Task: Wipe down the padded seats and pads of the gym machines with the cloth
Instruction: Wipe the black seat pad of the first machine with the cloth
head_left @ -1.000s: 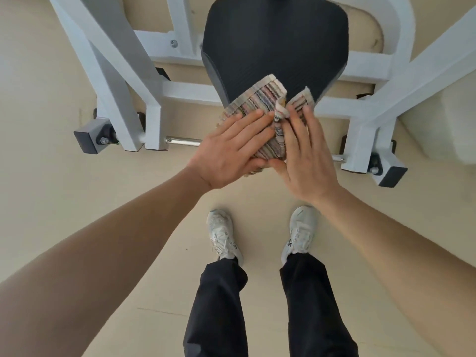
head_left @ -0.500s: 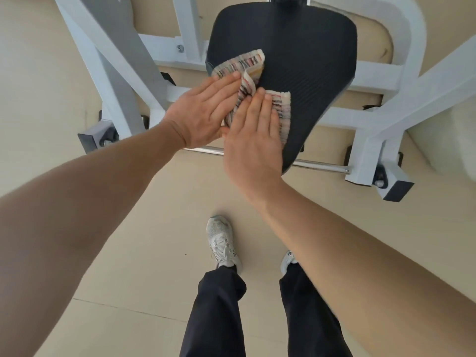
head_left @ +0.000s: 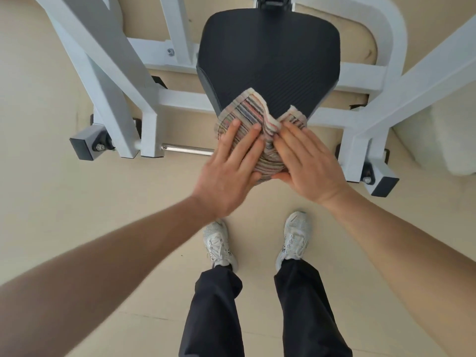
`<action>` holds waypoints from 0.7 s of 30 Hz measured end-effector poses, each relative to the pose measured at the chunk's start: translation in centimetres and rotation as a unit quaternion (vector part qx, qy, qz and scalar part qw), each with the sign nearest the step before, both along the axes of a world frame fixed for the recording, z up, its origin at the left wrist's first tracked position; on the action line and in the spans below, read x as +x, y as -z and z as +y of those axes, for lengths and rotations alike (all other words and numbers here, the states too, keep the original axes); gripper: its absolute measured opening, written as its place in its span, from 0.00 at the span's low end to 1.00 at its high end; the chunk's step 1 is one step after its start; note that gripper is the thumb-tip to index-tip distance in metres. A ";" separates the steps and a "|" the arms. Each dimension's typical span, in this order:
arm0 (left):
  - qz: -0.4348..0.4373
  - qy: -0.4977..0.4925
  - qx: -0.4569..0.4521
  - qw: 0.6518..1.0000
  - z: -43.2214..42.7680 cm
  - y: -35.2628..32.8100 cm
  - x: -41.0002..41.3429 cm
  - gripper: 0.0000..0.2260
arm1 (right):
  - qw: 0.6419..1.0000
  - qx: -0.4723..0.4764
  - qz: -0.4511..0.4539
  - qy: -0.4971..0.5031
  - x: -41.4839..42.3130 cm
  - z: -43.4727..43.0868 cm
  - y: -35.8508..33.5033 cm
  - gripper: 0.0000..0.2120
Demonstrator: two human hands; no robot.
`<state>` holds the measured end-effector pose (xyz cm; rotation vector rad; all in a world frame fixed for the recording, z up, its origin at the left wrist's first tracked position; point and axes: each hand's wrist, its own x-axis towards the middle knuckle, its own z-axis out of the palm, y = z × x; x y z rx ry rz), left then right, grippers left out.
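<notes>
Black seat [head_left: 270, 60]; cloth [head_left: 246, 112] beneath both hands [head_left: 226, 181] [head_left: 311, 171]

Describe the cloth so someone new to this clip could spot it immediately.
Find the white machine frame with its black padded seat. At the seat's near, narrow end, the left hand and right hand press the cloth. It alone is multicoloured and striped.

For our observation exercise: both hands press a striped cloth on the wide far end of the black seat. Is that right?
Wrong end. In the head view the left hand and right hand press the striped cloth on the narrow near end of the black seat.
</notes>
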<state>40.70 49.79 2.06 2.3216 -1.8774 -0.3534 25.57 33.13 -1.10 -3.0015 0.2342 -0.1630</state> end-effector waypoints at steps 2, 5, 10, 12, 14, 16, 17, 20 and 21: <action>0.024 -0.068 -0.024 0.997 -0.4 0.3 -1.9 0.26 | 0.995 0.060 0.027 0.071 -0.4 -0.3 0.4 0.39; 0.115 -0.158 -0.091 0.976 -0.8 0.4 -2.5 0.26 | 0.960 0.206 0.017 0.189 -0.8 3.3 0.3 0.39; 0.261 -0.326 -0.137 0.898 -3.3 -0.4 -2.6 0.25 | 0.744 0.540 -0.134 0.370 2.5 11.7 -1.7 0.36; 0.287 -0.335 -0.123 0.889 -4.0 -0.3 -1.6 0.25 | 0.635 0.613 -0.196 0.427 4.7 12.3 -3.0 0.35; 0.300 -0.329 -0.086 0.891 -4.3 -0.1 -0.3 0.25 | 0.566 0.637 -0.220 0.475 6.2 11.4 -3.6 0.33; 0.271 -0.295 -0.055 0.914 -4.6 0.0 0.8 0.26 | 0.585 0.602 -0.203 0.504 6.7 9.8 -3.6 0.31; 0.246 -0.270 -0.041 0.930 -4.9 -0.1 1.5 0.26 | 0.604 0.582 -0.192 0.509 6.8 9.0 -3.5 0.31; 0.129 -0.182 0.040 0.974 -6.7 -0.3 3.6 0.27 | 0.629 0.557 -0.155 0.520 7.8 5.8 -2.6 0.30; 0.092 -0.150 0.070 0.982 -7.7 -0.3 4.1 0.27 | 0.628 0.552 -0.146 0.528 8.4 4.3 -2.2 0.28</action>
